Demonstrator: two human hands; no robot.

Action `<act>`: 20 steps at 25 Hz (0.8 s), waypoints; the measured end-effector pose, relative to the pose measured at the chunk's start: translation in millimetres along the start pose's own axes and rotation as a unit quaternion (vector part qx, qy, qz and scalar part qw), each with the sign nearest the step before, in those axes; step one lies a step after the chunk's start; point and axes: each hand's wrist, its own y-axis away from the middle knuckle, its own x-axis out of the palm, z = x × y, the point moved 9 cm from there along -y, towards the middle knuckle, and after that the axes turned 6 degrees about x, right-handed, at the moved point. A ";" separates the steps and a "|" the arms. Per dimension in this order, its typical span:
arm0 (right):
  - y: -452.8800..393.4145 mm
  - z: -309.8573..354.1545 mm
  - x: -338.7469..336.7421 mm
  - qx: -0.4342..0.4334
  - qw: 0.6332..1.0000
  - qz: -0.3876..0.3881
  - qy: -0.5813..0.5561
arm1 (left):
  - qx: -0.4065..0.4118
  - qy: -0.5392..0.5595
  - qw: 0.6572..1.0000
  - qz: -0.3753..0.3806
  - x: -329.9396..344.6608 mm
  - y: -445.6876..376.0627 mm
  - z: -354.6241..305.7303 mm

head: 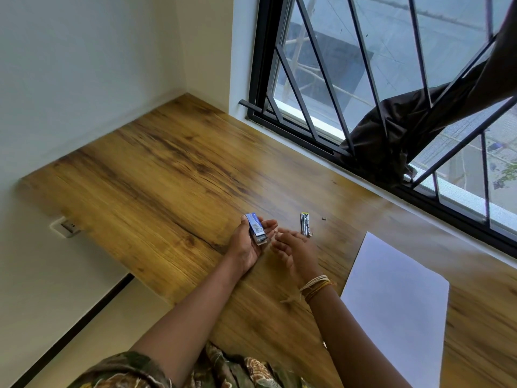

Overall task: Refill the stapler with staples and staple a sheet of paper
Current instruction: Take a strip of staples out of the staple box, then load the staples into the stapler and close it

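Observation:
My left hand lies palm up over the wooden desk and holds a small blue staple box between thumb and fingers, its near end open. Just right of the box, my right hand pinches a short strip of staples at its fingertips. The metal stapler lies on the desk just beyond my right hand, untouched. A white sheet of paper lies flat at the right, near the desk's front edge.
A tiny dark bit sits on the desk right of the stapler. A barred window with a dark curtain tucked through the bars runs along the desk's far right side. A wall socket is below the desk's left edge.

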 end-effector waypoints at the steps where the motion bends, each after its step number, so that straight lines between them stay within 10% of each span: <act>1: 0.2 -7.2 1.3 0.046 0.997 0.009 -0.065 | 0.001 -0.007 1.000 0.001 0.7 0.4 0.1; 5: 3.1 -16.3 2.7 0.113 0.982 0.019 -0.148 | 0.014 -0.035 0.999 -0.005 3.2 2.6 -1.2; 12: -1.0 -17.4 4.4 0.091 0.985 -0.015 0.148 | 0.060 -0.088 0.992 -0.063 3.6 1.1 -9.5; 20: 2.9 -13.9 2.8 0.086 0.992 -0.018 0.088 | 0.191 -0.389 0.892 -0.128 6.0 -7.6 -65.6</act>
